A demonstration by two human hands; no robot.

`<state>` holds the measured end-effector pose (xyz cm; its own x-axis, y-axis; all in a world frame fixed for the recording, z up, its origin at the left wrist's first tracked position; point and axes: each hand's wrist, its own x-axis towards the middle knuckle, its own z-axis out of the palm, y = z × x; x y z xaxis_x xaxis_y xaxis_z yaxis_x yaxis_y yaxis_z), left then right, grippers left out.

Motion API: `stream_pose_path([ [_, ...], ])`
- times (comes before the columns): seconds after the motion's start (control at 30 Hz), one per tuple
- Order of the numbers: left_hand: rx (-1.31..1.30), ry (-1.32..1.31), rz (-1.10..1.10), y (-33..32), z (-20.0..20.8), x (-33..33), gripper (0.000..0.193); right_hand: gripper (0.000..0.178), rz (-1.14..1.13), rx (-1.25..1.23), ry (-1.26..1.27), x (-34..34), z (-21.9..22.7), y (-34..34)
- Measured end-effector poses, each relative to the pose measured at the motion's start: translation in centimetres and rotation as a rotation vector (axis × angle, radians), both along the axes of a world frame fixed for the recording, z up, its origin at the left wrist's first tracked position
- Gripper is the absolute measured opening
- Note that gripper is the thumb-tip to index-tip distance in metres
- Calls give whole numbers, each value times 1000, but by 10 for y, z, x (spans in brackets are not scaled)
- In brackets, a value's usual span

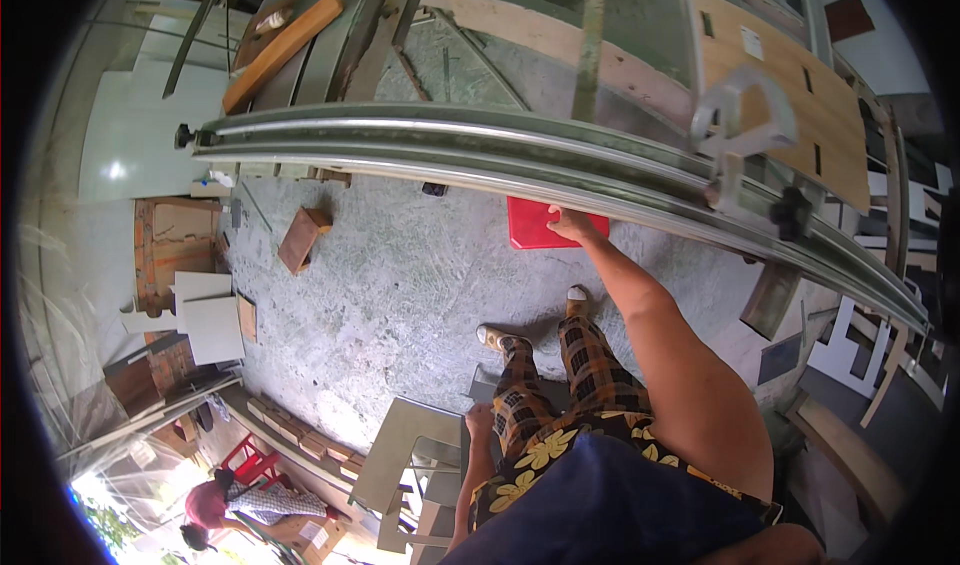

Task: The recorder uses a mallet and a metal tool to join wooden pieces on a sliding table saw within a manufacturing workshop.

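Observation:
My right arm reaches forward, and my right hand (571, 226) is over a red plastic stool (530, 231) on the floor, just under the long metal rail (450, 155). Its fingers look apart, with nothing visible in them; whether they touch the stool I cannot tell. My left hand (480, 421) hangs low by my left leg, its fingers curled in. Beside it stand cut grey panels (415, 430) with notched openings. What the left hand holds, if anything, is hidden.
A wooden block (300, 241) lies on the concrete floor. Boards (213, 327) lean at the left. At the lower left a person (215, 505) bends near a red chair (250, 462). A light wood panel (780, 95) with slots rests beyond the rail, near a metal handle (745, 115).

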<state>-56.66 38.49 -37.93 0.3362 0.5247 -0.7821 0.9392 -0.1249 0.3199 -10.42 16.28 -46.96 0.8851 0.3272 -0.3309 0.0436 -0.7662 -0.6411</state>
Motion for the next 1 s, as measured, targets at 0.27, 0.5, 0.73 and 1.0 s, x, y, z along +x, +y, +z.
stream_pose_path([
  [0.27, 58, -120, 112, 3, 12, -19, 24, 29, 418, -252, 160, 21, -49, 26],
  [0.5, -46, -100, 295, 8, 4, -41, 22, 40, 504, -405, 231, 24, -35, 49],
  [0.73, 66, -238, -84, 50, -35, -35, 22, 29, 293, -3, 198, -81, 41, 106],
  [1.0, 223, -531, 88, 146, 55, 90, 46, 23, 545, 166, 239, -164, 126, 198],
])
